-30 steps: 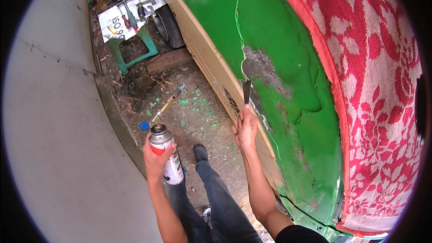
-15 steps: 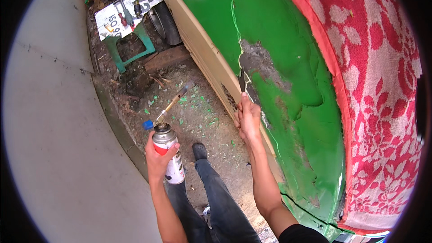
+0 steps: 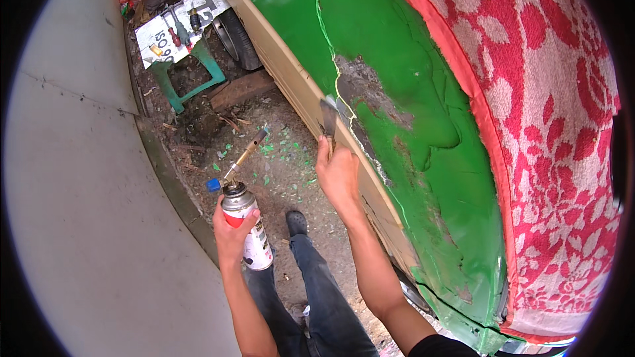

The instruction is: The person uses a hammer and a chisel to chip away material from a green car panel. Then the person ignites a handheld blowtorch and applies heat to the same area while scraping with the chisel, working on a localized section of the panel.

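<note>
My left hand (image 3: pixel 231 235) is wrapped round the white and red can of a gas torch (image 3: pixel 256 244). The torch's brass tube slants up and to the right over the ground, with a blue knob at its lower end; no flame shows. In my right hand (image 3: pixel 338 178) is a flat scraper (image 3: pixel 329 118), its blade at the beige edge of a vehicle's green panel (image 3: pixel 390 20). Beside the blade, a pale ragged line of lifted paint runs along the panel. Further in lies a rough grey bare patch (image 3: pixel 370 89).
A red and white patterned towel (image 3: pixel 542 158) covers the panel's right side. To my left rises a pale wall (image 3: pixel 79 192). Beyond the torch are a green plastic stool (image 3: pixel 202 91), a white board (image 3: pixel 151 43) with hand tools, a wheel (image 3: pixel 241 39) and a reddish block (image 3: pixel 241 89). Green chips litter the ground.
My right hand has moved left with the scraper, its blade going from the lifted paint line on the green panel to the beige edge. The left hand still holds the torch, almost in place.
</note>
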The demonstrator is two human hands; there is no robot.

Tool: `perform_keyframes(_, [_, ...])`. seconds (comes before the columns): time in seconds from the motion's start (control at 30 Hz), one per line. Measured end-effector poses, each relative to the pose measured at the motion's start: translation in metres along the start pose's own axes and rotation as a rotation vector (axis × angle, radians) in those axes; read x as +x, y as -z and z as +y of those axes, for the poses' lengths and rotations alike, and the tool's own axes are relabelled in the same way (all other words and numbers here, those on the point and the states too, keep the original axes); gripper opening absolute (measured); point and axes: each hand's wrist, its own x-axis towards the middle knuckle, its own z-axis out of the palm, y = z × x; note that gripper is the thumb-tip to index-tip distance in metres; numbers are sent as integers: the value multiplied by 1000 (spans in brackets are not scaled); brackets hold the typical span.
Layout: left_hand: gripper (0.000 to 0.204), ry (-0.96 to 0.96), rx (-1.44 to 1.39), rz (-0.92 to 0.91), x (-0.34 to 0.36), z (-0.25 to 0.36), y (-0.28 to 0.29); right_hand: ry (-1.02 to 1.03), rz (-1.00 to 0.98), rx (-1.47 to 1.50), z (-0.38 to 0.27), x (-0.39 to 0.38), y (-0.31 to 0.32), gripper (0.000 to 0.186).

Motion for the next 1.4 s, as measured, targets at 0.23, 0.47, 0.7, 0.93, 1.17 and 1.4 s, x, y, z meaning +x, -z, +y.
perform_keyframes(0.23, [78, 17, 43, 2, -2, -3, 2, 27, -73, 92, 16, -5, -13, 53])
perform_keyframes(0.47, [71, -2, 60, 12, -3, 1, 2, -231, -83, 759, 66, -28, -3, 52])
perform_keyframes(0.7, [69, -12, 36, 15, -2, 0, 1, -303, -69, 882, 63, -8, 9, 50])
perform_keyframes(0.93, [59, -38, 65, 5, 0, 8, 1, -271, -6, 846, 54, -10, 2, 51])
perform_keyframes(1.17, [59, -39, 26, 22, -4, 4, 4, -144, 15, 758, 52, 7, -12, 50])
perform_keyframes(1.4, [64, -35, 44, 50, -7, -5, 17, -215, 26, 815, 50, -5, -9, 50])
